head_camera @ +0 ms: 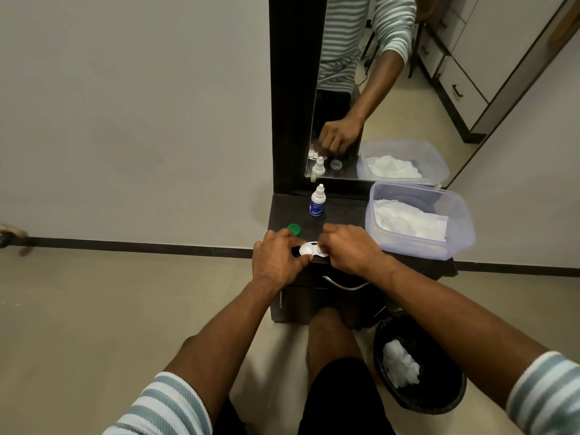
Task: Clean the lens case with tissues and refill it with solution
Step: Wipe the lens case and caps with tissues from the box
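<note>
Case (309,248) lies flat at the near edge of the dark stand (342,211), long axis left to right, directly between both hands. Left hand (276,259) pinches its left well, steadying it. Right hand (348,248) is closed over the right well; what it grips is hidden. Green cap (294,228) sits just left-far, off. Bottle (317,202) stands far of the case, about midway between the hands. Tissue tub (461,215) right.

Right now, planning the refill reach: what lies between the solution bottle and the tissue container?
Only bare dark tabletop separates the solution bottle from the tissue container, in the head view.
</note>
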